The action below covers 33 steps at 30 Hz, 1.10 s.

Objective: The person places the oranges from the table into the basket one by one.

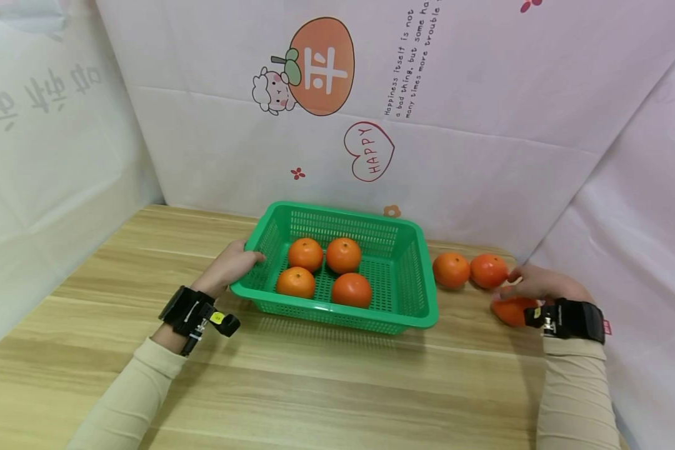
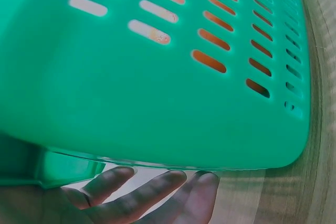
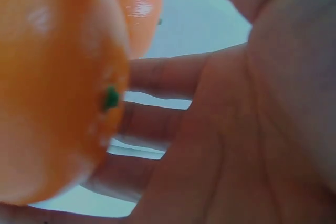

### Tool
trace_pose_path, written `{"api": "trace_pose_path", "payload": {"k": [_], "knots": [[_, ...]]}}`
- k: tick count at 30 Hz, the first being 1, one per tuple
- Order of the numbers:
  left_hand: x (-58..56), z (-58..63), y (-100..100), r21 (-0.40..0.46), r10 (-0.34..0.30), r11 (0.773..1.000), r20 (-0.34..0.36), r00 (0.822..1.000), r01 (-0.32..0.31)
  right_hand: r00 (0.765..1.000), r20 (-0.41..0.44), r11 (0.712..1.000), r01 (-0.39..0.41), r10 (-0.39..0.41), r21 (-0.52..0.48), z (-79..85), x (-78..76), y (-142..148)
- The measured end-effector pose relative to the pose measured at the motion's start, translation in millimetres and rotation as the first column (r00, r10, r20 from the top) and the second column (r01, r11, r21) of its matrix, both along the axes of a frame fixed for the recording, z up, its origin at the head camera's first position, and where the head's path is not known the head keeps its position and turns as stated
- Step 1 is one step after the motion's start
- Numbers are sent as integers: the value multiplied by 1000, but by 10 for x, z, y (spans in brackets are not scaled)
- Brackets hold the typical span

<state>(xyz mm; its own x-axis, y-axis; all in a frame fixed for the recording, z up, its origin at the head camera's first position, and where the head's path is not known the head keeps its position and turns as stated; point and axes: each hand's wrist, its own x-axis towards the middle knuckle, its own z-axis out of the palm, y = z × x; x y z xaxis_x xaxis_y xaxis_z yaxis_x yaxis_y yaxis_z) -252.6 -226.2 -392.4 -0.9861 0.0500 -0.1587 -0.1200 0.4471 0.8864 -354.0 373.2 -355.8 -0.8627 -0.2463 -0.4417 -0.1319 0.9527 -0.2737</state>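
My left hand (image 1: 233,262) grips the left end of a green plastic basket (image 1: 337,215), its thumb over the rim and its fingers outside. In the left wrist view, those fingers (image 2: 157,192) show below the slotted wall of the basket (image 2: 131,93). Several oranges (image 1: 344,255) lie inside the basket. At the table's right end, my right hand (image 1: 545,282) holds an orange (image 1: 509,311), partly hidden under it. The right wrist view shows this orange (image 3: 58,93) with its green stem spot, the fingers passing behind it and a gap to the palm.
Two more oranges, one beside the basket (image 1: 451,270) and one near my right fingers (image 1: 489,270), sit at the table's back edge. The wooden table (image 1: 343,387) meets a printed white cloth (image 1: 472,175) behind, with cloth also at both sides.
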Motion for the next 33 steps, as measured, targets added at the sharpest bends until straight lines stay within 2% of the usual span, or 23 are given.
{"api": "trace_pose_path", "payload": {"k": [6, 14, 18, 21, 23, 33], "knots": [[-8, 0, 3, -9, 0, 1000, -1, 1000, 0, 1000, 1, 1000, -14, 14, -13, -120, -36, 13], [-19, 18, 0, -20, 3, 1000, 5, 1000, -3, 1000, -4, 1000, -15, 15, -6, -161, -40, -21], [-14, 21, 1, -19, 2, 1000, 6, 1000, -1, 996, 61, 997, 69, -67, -43, -184, -12, -52], [-9, 24, 4, -20, 5, 1000, 6, 1000, -4, 983, 122, 982, 152, -138, -114, -209, 14, -58], [-6, 24, 5, -21, 7, 1000, 5, 1000, -6, 979, 130, 976, 174, -156, -133, -222, 29, -60], [1, 24, -1, -12, -1, 1000, 2, 1000, 1, 990, 75, 989, 124, -118, -79, -253, 11, -71]]}}
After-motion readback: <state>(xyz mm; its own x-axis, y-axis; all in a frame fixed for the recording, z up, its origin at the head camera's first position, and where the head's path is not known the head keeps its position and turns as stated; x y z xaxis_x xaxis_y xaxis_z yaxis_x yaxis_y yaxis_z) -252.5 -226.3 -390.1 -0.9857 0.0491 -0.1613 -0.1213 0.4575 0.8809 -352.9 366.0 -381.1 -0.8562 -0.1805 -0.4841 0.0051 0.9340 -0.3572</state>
